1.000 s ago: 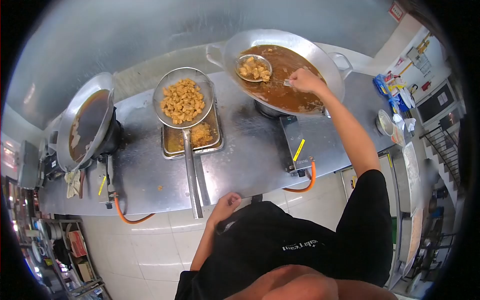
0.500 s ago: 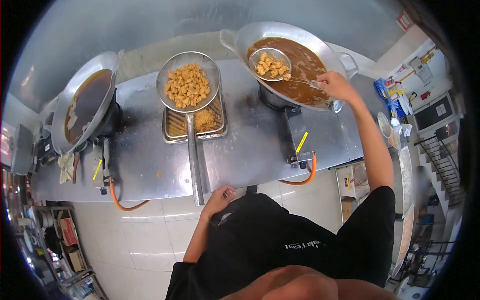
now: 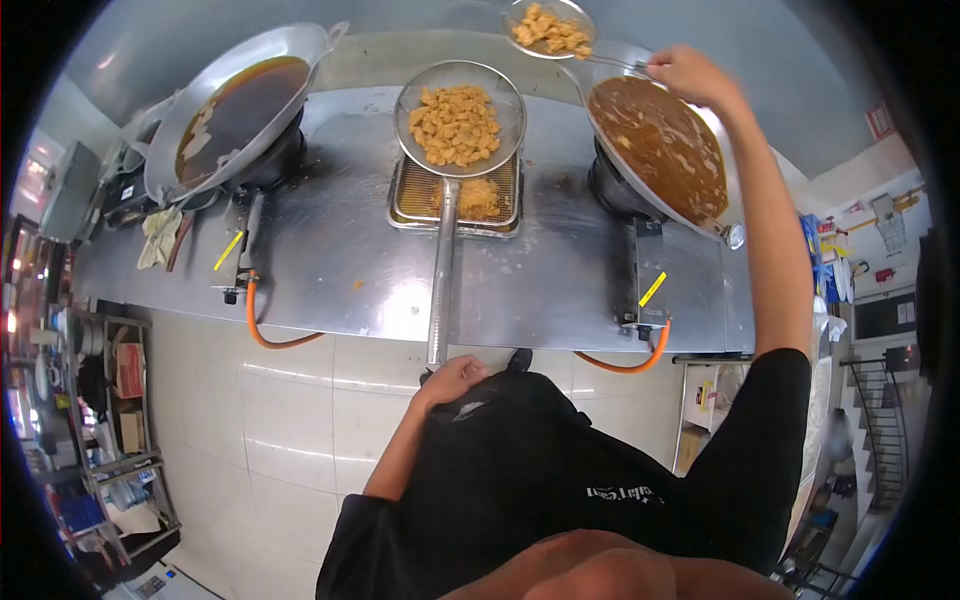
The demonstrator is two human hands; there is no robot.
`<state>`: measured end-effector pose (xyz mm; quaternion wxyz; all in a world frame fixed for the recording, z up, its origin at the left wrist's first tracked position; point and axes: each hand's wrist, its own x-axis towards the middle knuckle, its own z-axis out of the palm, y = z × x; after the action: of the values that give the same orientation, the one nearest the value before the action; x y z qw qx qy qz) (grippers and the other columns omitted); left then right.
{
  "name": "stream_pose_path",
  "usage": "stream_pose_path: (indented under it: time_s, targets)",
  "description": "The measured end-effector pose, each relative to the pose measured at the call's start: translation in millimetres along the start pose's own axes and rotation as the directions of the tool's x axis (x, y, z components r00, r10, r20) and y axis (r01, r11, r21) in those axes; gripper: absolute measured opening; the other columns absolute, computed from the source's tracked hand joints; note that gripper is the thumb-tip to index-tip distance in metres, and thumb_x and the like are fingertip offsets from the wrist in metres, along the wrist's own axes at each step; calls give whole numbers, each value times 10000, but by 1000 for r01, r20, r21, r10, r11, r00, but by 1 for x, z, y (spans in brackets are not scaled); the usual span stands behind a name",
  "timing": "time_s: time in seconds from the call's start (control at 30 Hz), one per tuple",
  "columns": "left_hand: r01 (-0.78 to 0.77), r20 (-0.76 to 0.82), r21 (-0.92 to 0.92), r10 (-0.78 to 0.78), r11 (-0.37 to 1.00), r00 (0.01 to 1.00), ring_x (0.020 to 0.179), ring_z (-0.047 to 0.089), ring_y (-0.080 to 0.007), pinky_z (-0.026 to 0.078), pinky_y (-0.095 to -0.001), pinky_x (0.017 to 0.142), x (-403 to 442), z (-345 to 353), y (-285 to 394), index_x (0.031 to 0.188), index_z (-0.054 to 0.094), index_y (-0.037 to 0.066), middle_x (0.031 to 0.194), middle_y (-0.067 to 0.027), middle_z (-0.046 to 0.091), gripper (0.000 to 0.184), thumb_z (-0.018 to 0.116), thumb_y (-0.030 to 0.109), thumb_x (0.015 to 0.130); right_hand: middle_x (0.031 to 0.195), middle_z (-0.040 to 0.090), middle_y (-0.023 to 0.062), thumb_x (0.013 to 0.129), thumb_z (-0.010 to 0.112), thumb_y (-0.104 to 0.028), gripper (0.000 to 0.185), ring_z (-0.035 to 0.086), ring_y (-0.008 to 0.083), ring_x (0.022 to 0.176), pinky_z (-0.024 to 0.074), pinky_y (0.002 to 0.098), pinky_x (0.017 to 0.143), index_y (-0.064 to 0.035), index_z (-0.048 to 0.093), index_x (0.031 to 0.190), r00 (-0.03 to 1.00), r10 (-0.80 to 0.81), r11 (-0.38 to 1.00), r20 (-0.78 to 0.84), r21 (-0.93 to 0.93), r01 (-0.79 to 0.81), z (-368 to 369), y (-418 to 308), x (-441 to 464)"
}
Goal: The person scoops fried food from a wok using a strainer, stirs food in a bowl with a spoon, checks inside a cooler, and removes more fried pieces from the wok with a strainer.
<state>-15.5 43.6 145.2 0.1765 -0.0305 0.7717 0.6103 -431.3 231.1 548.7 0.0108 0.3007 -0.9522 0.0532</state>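
High over the near-left rim of the right wok (image 3: 735, 190), my right hand (image 3: 690, 75) grips the thin wire handle of a small skimmer (image 3: 520, 38). Browned fried pieces (image 3: 552, 30) fill its mesh bowl. Below it, brown frothy oil (image 3: 660, 140) fills the wok, with a stray piece floating in it. My left hand (image 3: 455, 380) hangs by the table's front edge, fingers loosely curled and nothing visible in them. It is close to the handle end of a large strainer (image 3: 448, 225), which holds many fried pieces (image 3: 455, 125) and rests on a rack tray.
The rack tray (image 3: 470, 230) holds fried crumbs (image 3: 478, 200). A second wok (image 3: 165, 150) of dark oil stands left on a burner. Orange gas hoses (image 3: 265, 335) loop off the front edge. A thermometer dial (image 3: 735, 236) sits on the right wok's rim.
My right hand has lifted the loaded skimmer up and out from over the oil. The view has shifted, so the woks and strainer appear farther right and higher. My left hand stays low.
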Motion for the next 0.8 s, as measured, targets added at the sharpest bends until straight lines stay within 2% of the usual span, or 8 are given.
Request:
stream_pose_path:
  time_s: [0.03,0.1,0.17,0.33,0.47,0.63,0.73,0.8]
  targets:
    - [75,-13,-104,-76,992,997,667,530,-120,430,-265,598,-6,-2,-9,877,595,27,723,-41,583,262,567,287,872,710,641,138,826,531,-199,258,607,227,620,470,342,570,17,626,930,992,-116,988,-55,-106,110,22,0,23]
    - [211,-15,-314,-227,926,974,639,527,-114,423,-253,581,-24,-8,-30,863,596,26,700,-35,578,276,548,297,884,961,646,186,784,501,-134,252,635,327,836,497,425,725,-21,646,955,997,69,974,-42,-213,-76,52,-33,50]
    - [248,-38,-334,-276,909,960,605,512,-99,418,-241,556,-43,-13,-47,861,595,33,690,-25,573,274,535,299,893,970,647,168,791,497,-115,224,635,305,886,507,412,750,-43,667,919,983,100,931,-155,-333,-148,60,-100,31]
    - [343,-89,-525,-451,779,888,530,480,-70,410,-216,505,-85,-25,-63,862,585,49,673,-7,563,253,523,291,904,795,670,104,780,539,-100,157,659,251,813,531,365,663,-74,694,796,968,-190,828,-166,-557,66,136,-121,61]
    - [337,-158,-586,-513,736,844,505,482,-70,411,-208,490,-97,-23,-83,867,582,46,672,-13,564,249,525,285,907,799,673,89,772,550,-104,150,664,242,791,532,353,645,-96,699,780,969,-164,811,-182,-585,27,155,-112,86]
    - [279,-224,-546,-458,790,860,511,495,-79,414,-215,476,-83,-19,-81,856,574,29,673,-26,564,249,534,269,907,769,669,92,760,560,-120,154,663,239,754,524,347,594,-76,690,828,924,-202,845,-325,-534,-3,100,-109,66]
    - [277,-221,-480,-420,833,880,516,502,-85,417,-219,472,-68,-21,-79,850,569,21,677,-34,567,247,542,261,904,769,663,121,772,547,-142,176,656,270,736,515,381,602,-35,669,838,948,64,931,-311,-323,-168,76,-78,77]
    - [311,-192,-441,-426,842,884,519,505,-90,420,-221,475,-57,-25,-76,857,570,17,680,-41,569,245,548,257,901,784,647,162,780,527,-149,191,632,327,724,500,409,608,-32,673,821,984,-84,948,-155,-316,31,73,-14,112]
